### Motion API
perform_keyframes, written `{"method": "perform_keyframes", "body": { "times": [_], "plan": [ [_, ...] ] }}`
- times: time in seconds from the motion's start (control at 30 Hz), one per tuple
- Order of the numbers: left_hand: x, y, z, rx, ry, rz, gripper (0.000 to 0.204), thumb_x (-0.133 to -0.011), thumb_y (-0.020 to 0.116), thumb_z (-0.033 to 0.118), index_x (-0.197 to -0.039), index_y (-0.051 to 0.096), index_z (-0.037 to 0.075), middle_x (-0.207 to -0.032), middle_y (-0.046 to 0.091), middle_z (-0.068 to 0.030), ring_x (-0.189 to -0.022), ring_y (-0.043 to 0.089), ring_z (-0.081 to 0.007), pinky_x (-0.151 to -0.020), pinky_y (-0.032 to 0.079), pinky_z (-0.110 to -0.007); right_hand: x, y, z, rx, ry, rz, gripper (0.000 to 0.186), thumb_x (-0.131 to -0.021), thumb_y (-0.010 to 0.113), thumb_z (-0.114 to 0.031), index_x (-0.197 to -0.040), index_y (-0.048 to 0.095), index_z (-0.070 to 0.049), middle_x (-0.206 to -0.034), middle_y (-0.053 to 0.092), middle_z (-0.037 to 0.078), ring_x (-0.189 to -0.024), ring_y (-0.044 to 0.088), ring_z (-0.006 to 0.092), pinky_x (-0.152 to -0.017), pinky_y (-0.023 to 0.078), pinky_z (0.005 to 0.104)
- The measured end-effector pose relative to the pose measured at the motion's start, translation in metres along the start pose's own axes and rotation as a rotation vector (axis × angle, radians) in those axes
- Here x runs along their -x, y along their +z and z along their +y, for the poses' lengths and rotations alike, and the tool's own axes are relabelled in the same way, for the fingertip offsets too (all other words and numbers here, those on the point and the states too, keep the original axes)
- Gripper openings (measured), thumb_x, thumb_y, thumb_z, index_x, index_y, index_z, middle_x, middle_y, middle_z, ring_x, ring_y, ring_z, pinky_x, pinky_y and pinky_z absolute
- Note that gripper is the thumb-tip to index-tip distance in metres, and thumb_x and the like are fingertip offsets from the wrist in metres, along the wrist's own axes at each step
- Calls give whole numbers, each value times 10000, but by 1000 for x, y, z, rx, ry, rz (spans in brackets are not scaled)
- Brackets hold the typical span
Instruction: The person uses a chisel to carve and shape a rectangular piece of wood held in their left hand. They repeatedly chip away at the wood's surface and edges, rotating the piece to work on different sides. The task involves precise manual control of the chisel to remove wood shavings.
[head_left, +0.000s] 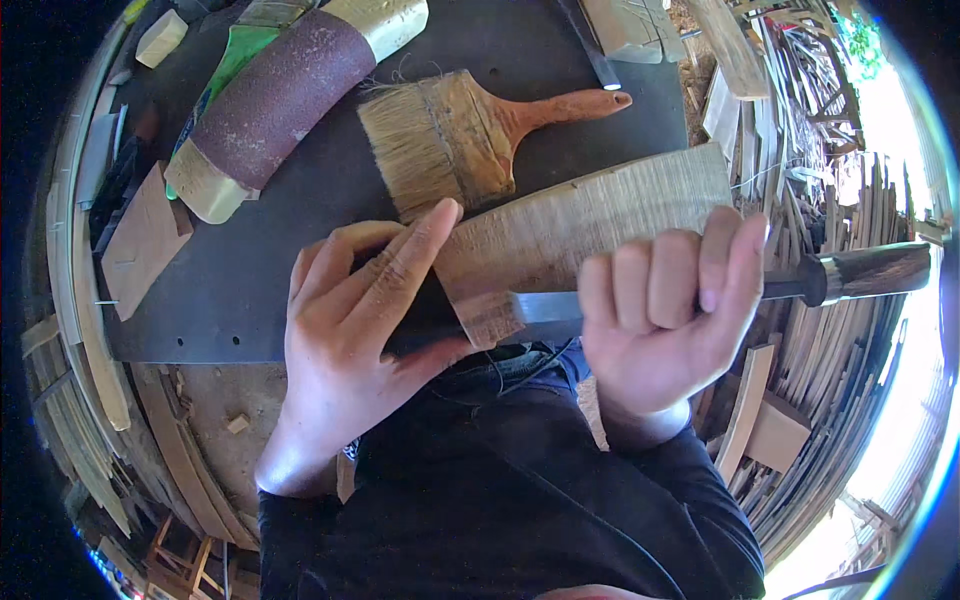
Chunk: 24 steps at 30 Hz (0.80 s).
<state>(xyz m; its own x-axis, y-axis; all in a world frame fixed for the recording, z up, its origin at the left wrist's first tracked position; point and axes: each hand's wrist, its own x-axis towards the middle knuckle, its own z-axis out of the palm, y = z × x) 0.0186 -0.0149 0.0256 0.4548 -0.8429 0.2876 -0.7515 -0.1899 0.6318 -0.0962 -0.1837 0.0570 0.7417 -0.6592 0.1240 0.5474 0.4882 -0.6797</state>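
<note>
Right hand [672,310] clenched the chisel [816,280], long axis running sideways, its tip at the wooden board's [600,215] left end, which the left hand [350,300] gripped.

A woodworking workshop: a brush [465,135] and a sandpaper-wrapped block [292,95] lie on the desk [250,290], a chisel [548,306] at its near side. Wood strips [830,390] pile up right of the desk, boards [105,370] run left of it, scraps [237,424] dot the floor [225,465] below it.
</note>
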Motion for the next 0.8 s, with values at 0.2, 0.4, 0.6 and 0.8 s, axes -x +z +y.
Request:
{"method": "perform_keyframes", "body": {
  "times": [0.2,0.4,0.6,0.8],
  "plan": [
    [5,2,0,25,-47,85,1001,-494,879,263,-1409,528,56,-1091,706,-47,-990,624,-234,-835,444,-381,-14,-29,-24,-23,-1,120,425,-1093,243,-421,-757,348,-184,-502,195,-64,-399,139,99,-395,180,293],
    [3,0,-4,11,-28,-13,1023,-506,879,266,-1431,496,54,-1096,706,-45,-1007,626,-235,-837,448,-383,13,5,6,68,105,-11,436,-1088,220,-451,-759,340,-191,-496,190,-56,-392,128,104,-385,173,289],
    [7,-2,-2,27,-56,43,998,-500,876,253,-1410,519,55,-1078,711,-49,-1011,626,-235,-850,450,-385,-4,-31,-25,14,-42,60,420,-1099,223,-395,-765,353,-175,-494,192,-54,-397,136,101,-380,170,294],
    [3,1,-3,7,-33,13,970,-514,875,239,-1402,529,59,-1052,715,-38,-1009,627,-221,-855,453,-380,20,0,14,11,33,-31,414,-1094,247,-408,-776,369,-173,-492,246,-49,-397,181,102,-392,211,294]
  ]
}}
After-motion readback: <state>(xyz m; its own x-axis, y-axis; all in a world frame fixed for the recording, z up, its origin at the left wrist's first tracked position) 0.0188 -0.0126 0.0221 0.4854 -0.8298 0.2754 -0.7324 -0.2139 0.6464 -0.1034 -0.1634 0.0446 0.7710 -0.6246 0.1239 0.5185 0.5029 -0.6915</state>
